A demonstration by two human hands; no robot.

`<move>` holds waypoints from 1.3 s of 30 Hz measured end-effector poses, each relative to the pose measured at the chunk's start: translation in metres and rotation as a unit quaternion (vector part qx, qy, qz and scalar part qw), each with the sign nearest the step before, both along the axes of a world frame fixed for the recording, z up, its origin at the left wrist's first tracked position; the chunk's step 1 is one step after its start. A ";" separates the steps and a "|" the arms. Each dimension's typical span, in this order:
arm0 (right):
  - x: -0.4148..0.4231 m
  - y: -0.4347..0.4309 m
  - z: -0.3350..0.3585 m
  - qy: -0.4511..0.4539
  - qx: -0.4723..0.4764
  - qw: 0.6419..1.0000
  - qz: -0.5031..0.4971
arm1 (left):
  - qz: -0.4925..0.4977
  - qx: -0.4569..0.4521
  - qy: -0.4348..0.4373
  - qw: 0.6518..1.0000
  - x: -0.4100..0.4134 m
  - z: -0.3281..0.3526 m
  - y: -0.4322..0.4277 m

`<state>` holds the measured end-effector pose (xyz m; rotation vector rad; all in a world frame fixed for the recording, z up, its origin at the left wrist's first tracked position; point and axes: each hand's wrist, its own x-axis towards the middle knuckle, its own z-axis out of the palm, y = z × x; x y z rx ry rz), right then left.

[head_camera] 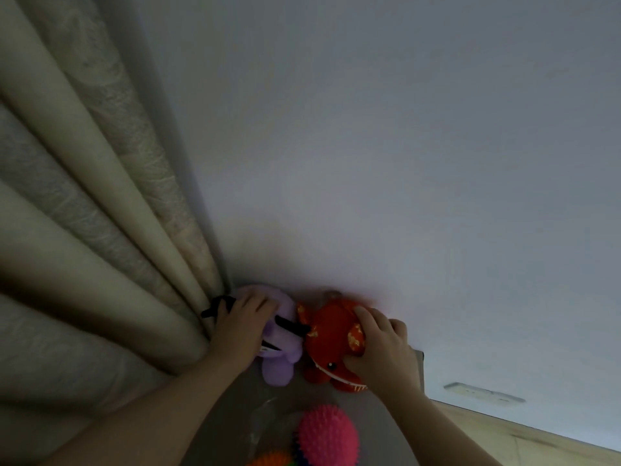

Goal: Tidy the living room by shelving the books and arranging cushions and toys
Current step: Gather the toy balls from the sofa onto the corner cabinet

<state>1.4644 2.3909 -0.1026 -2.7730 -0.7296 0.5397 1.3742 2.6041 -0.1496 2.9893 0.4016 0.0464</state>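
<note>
A purple plush toy (pixel 280 363) with black trim sits against the wall beside the curtain. My left hand (pixel 242 322) grips it from above, fingers curled over its top. Right beside it, touching, is a red plush toy (pixel 327 338) with gold patches and a small black eye. My right hand (pixel 379 341) holds the red toy, fingers wrapped over its back and thumb under its side. Both toys stand on a grey surface (pixel 242 428) in the corner.
A beige pleated curtain (pixel 84 264) fills the left side. A plain white wall (pixel 403 163) rises behind the toys. A pink spiky ball (pixel 327 435) and an orange spiky ball (pixel 270 460) lie near the bottom edge. Wooden floor (pixel 524 438) and a wall socket (pixel 484 391) show at lower right.
</note>
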 end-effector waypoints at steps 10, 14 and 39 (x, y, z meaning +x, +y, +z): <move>0.003 0.004 -0.002 0.044 0.017 0.999 -0.027 | 0.063 -0.062 0.170 0.981 -0.006 0.015 -0.016; -0.005 0.010 0.010 0.030 0.049 0.997 -0.056 | 0.092 -0.126 0.107 0.982 -0.018 0.024 -0.024; -0.066 -0.037 0.054 0.017 0.181 0.981 -0.074 | 0.199 -0.302 -0.088 0.928 -0.093 0.078 -0.117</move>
